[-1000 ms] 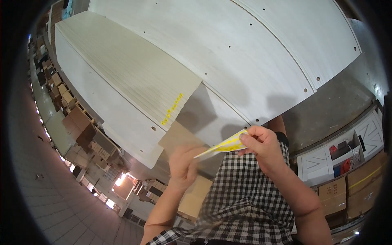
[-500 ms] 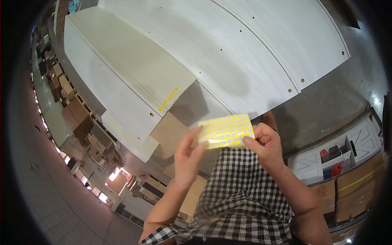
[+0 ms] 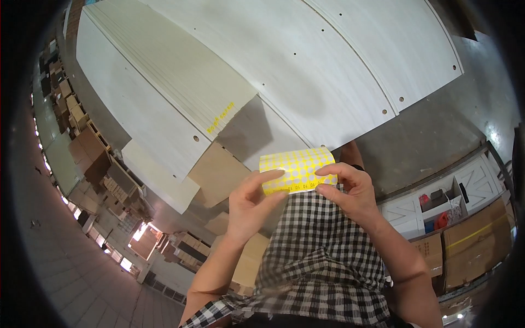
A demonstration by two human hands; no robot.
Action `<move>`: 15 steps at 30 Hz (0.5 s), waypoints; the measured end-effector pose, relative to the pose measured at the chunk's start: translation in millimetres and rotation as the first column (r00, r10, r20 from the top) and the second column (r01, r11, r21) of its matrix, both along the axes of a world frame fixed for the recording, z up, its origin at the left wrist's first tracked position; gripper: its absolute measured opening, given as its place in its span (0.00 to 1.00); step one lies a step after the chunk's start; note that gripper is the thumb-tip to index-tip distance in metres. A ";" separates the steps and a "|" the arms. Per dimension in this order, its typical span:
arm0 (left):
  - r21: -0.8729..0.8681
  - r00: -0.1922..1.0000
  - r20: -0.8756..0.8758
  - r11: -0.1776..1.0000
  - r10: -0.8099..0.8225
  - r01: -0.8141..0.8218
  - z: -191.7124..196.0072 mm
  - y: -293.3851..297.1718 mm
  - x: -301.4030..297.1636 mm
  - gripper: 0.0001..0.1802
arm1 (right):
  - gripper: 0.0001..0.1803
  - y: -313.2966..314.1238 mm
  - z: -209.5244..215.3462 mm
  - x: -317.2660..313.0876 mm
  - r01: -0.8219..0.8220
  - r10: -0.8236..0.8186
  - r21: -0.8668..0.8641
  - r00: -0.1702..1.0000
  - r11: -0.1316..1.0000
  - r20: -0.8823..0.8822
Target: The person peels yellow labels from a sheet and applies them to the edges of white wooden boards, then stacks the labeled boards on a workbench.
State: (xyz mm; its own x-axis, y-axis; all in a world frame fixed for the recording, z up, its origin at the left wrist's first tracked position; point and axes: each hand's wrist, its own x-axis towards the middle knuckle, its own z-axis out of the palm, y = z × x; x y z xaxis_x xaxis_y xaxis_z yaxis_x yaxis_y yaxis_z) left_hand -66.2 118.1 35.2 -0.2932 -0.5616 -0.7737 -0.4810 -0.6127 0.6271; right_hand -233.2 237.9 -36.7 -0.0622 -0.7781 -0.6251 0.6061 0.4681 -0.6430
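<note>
A yellow sheet of round dot stickers [image 3: 298, 165] is stretched between my hands above my checked apron, its upper part bowed. Many of its circles look pale, and a row of yellow printed dots runs along the lower edge. My left hand [image 3: 250, 203] pinches the sheet's left side between thumb and fingers. At the right side, my right hand [image 3: 350, 191] grips it the same way. Beyond, a stack of narrow cream panels [image 3: 180, 60] carries a line of small yellow stickers [image 3: 220, 118] on its near ends.
Large white boards [image 3: 339, 104] with drilled holes lie to the right of the stack, another white board [image 3: 126, 82] to its left. Brown cardboard [image 3: 213, 167] shows below. At right are a white cabinet piece [image 3: 404, 216] and cardboard boxes [image 3: 476, 243]. Stacked cartons line the far left.
My left hand has closed on the sheet's left side, where it was blurred before. The sheet now bows and its lower edge is turned toward me. The view has shifted slightly.
</note>
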 end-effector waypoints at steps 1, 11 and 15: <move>-0.013 0.997 0.037 0.997 -0.073 0.073 -2.1 -0.2 6.4 0.20 | 0.14 -1.0 1.0 2.5 0.018 -0.018 0.007 0.999 1.000 0.033; -0.250 0.916 0.178 0.884 -0.358 0.394 9.2 -25.0 32.8 0.22 | 0.17 -18.1 8.9 24.1 -0.009 0.008 -0.053 1.000 0.999 -0.023; -0.456 0.878 0.222 0.751 -0.424 0.478 17.5 -30.4 36.9 0.20 | 0.17 -28.7 26.3 25.7 -0.117 0.094 -0.048 0.936 0.992 -0.339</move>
State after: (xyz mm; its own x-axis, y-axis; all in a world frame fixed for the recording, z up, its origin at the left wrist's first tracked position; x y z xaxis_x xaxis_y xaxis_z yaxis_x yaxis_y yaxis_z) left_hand -29.3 87.7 52.6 -0.5461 -0.6893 -0.4761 -0.6986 0.0612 0.7128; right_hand -207.5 209.2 -10.4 -0.1749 -0.8306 -0.5287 0.2991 0.4667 -0.8323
